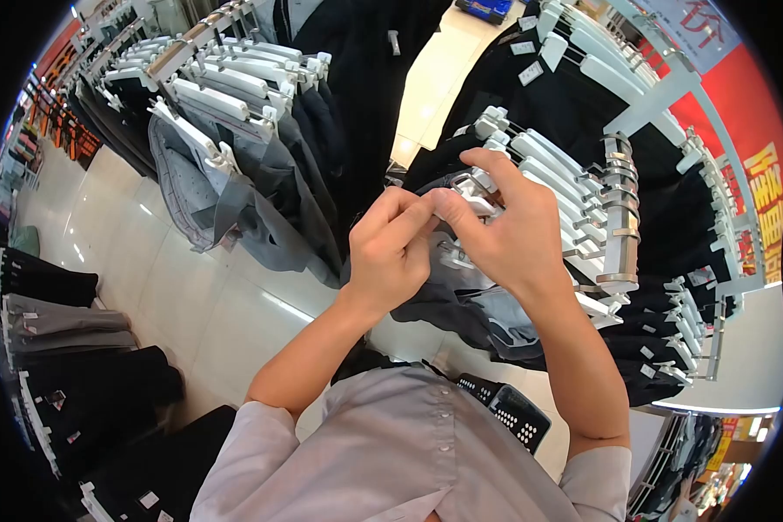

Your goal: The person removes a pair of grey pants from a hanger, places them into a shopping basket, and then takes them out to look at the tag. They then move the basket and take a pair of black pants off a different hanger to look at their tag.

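While on one hanger [476, 193], two hands [390, 252] [496, 230].

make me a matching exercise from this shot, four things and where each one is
Things:
1 white hanger
2 grey trousers
3 black basket
4 red sign

Places:
a far right edge of the view
b at the fingertips of the left hand and right hand
c hanging just under both hands
d low down, beside the pale shirt

Pairs: 1-b; 2-c; 3-d; 4-a
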Demonstrator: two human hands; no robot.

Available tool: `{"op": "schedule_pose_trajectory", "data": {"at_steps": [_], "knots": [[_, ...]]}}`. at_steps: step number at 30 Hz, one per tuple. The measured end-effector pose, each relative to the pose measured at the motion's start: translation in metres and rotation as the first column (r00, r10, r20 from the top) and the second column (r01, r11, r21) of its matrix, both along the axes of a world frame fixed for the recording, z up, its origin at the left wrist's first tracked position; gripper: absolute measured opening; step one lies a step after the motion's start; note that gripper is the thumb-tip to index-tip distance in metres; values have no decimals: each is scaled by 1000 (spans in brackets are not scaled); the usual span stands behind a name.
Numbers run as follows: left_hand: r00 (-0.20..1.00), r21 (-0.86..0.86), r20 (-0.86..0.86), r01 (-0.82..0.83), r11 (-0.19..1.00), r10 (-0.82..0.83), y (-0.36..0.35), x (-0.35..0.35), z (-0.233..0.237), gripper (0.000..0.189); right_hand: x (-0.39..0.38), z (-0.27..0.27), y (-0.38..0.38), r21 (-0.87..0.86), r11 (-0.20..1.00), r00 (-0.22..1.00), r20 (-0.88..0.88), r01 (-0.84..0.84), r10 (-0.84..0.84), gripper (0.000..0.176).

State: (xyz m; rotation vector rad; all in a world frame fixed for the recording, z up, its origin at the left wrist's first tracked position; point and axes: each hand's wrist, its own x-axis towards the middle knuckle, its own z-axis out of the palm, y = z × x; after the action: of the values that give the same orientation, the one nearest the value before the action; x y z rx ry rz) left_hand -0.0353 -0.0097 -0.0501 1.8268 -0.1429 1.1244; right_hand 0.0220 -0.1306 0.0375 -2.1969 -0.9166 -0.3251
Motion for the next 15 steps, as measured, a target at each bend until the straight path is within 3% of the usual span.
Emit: {"op": "schedule_pose_trajectory", "data": {"at_steps": [6, 15], "knots": [[1000, -9, 8, 18, 1000, -18, -1, -1, 0, 16, 1, -2, 1, -2, 1000, 997, 78, -25, 25, 23], [997, -33, -22, 69, 997, -69, -1, -1, 6, 21, 6, -8, -2, 74, 992, 989, 106, -107, 98, 21]]}}
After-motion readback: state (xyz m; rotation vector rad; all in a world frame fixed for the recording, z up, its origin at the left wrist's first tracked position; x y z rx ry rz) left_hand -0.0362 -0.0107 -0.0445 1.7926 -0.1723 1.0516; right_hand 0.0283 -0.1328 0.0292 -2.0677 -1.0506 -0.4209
